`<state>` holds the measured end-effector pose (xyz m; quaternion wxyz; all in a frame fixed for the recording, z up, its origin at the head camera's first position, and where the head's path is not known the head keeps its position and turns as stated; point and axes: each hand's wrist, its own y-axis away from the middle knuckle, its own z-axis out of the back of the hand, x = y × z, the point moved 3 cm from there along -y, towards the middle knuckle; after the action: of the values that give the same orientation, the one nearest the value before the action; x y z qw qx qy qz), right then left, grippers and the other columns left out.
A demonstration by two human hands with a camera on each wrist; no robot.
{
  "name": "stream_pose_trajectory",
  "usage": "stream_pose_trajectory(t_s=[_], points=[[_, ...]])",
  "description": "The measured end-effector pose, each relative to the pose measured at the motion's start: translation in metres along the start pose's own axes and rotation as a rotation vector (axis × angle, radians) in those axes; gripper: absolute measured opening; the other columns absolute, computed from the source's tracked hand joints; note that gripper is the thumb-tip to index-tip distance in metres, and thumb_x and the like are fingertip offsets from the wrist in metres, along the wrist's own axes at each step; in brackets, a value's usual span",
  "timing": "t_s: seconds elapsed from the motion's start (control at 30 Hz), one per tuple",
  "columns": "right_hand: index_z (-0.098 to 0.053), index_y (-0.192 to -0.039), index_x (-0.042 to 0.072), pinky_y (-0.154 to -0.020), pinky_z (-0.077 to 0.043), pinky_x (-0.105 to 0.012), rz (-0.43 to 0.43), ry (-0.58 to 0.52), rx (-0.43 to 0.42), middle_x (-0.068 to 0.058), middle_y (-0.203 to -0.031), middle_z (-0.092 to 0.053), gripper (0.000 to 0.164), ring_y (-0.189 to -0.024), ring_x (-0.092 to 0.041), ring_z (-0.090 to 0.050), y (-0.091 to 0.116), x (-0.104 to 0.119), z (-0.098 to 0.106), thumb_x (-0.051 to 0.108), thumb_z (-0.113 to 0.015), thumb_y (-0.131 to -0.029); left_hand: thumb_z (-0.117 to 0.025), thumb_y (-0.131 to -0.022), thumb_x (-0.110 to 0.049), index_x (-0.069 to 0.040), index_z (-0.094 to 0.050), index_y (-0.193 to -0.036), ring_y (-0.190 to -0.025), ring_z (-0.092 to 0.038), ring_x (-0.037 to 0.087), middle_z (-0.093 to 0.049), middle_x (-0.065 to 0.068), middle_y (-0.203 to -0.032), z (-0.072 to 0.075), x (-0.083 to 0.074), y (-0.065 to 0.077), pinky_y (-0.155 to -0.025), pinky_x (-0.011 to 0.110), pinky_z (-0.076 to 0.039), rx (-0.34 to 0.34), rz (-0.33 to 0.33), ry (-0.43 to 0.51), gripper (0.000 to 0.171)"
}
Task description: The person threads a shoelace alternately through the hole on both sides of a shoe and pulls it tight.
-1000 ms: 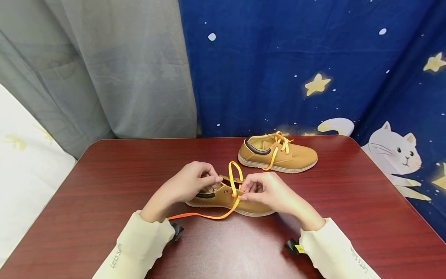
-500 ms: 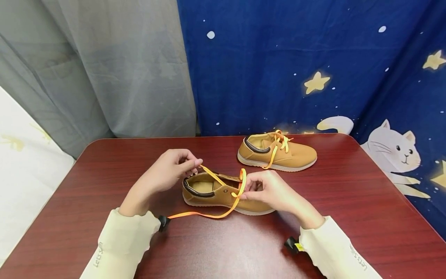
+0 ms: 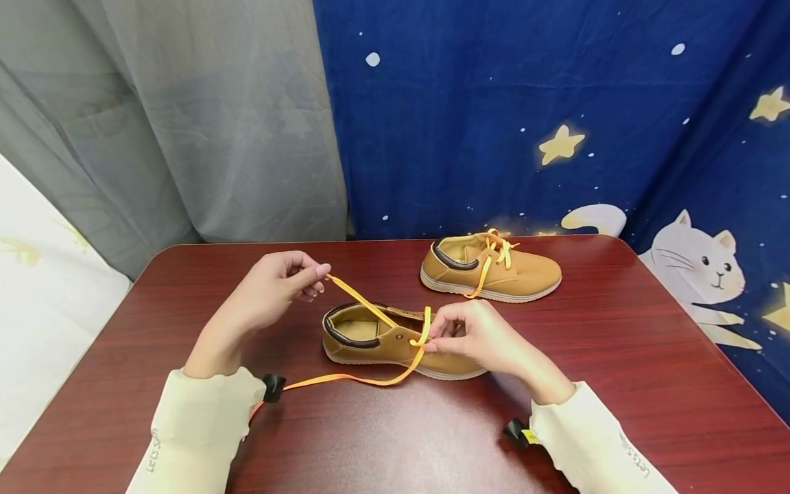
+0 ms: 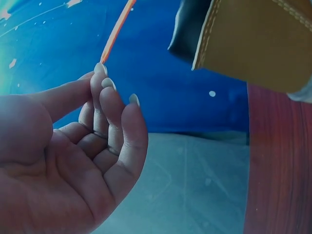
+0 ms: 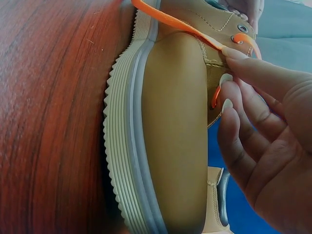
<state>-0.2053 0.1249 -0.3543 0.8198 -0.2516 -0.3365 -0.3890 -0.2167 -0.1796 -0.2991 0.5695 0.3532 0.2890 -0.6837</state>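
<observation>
A tan lace-up shoe (image 3: 370,350) with a dark padded collar sits on the table, its toe to the right. My left hand (image 3: 271,288) is raised left of the shoe and pinches one end of an orange-yellow shoelace (image 3: 361,298) between thumb and fingertips. From there the lace runs straight to the eyelet flap. A small loop of lace stands up at the front eyelets, beside my right hand (image 3: 478,336). This hand pinches the shoe at the lacing; in the right wrist view the thumb (image 5: 239,56) lies on the lace at the flap's edge.
Behind, to the right, stands a matching shoe (image 3: 524,274) with its lace tied. The other lace end (image 3: 339,377) trails over the red-brown table (image 3: 395,446) past my left sleeve. Grey and blue curtains (image 3: 457,123) hang beyond the table's back edge.
My left hand has moved from the shoe's opening up and left, drawing the lace out taut. The upright lace loop has shrunk. My right hand stays at the lacing.
</observation>
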Motion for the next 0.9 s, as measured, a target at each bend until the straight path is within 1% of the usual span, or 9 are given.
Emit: stream_pose_trajectory(t_s=[0.17,0.33,0.47,0.67,0.77,0.9], points=[[-0.075,-0.081,0.019,-0.061,-0.05,-0.021,-0.004,0.001,0.003,0.007,-0.075,-0.072,0.01,-0.065,-0.002,-0.06,-0.001,-0.001,-0.001,0.018,-0.084,-0.082,-0.06,-0.102,-0.028,-0.001,-0.067,-0.097,-0.076,-0.063,0.011,-0.068,-0.001,-0.081,0.009,0.003,0.001,-0.074,0.025,-0.057,-0.04,-0.008,-0.007,0.028],[-0.076,-0.082,0.018,-0.061,-0.05,-0.021,-0.01,0.003,0.003,0.006,-0.077,-0.074,0.009,-0.065,-0.002,-0.06,-0.001,-0.001,-0.001,0.016,-0.084,-0.082,-0.059,-0.103,-0.029,0.0,-0.066,-0.098,-0.076,-0.063,0.008,-0.065,-0.005,-0.079,0.017,0.004,0.004,-0.074,0.021,-0.055,-0.061,-0.001,-0.001,0.03],[-0.076,-0.083,0.017,-0.062,-0.051,-0.021,-0.009,0.002,0.001,0.006,-0.077,-0.074,0.008,-0.066,-0.002,-0.06,-0.001,0.001,-0.001,0.015,-0.084,-0.082,-0.057,-0.104,-0.033,-0.001,-0.065,-0.101,-0.078,-0.063,0.008,-0.065,-0.004,-0.081,0.023,0.005,0.007,-0.075,0.02,-0.054,-0.064,0.004,-0.025,0.033],[-0.076,-0.083,0.018,-0.062,-0.051,-0.021,0.008,0.01,-0.004,0.007,-0.078,-0.074,0.007,-0.067,-0.001,-0.06,-0.001,0.002,0.0,0.015,-0.083,-0.083,-0.055,-0.104,-0.037,-0.003,-0.065,-0.106,-0.082,-0.063,0.006,-0.063,-0.007,-0.083,0.036,0.008,0.013,-0.077,0.018,-0.052,-0.105,0.028,-0.065,0.036],[-0.076,-0.083,0.018,-0.061,-0.051,-0.021,0.01,0.015,-0.005,0.007,-0.077,-0.074,0.008,-0.066,-0.001,-0.06,-0.001,0.003,0.0,0.015,-0.083,-0.083,-0.056,-0.104,-0.036,-0.003,-0.066,-0.106,-0.08,-0.063,0.007,-0.064,-0.007,-0.082,0.036,0.012,0.011,-0.075,0.018,-0.052,-0.118,0.035,-0.088,0.035],[-0.076,-0.083,0.021,-0.06,-0.051,-0.022,0.003,0.032,-0.006,0.01,-0.076,-0.073,0.009,-0.065,-0.001,-0.061,0.0,0.003,0.0,0.016,-0.083,-0.082,-0.057,-0.103,-0.034,-0.003,-0.068,-0.102,-0.078,-0.062,0.012,-0.067,0.0,-0.082,0.029,0.017,0.005,-0.071,0.021,-0.052,-0.127,0.031,-0.155,0.033]])
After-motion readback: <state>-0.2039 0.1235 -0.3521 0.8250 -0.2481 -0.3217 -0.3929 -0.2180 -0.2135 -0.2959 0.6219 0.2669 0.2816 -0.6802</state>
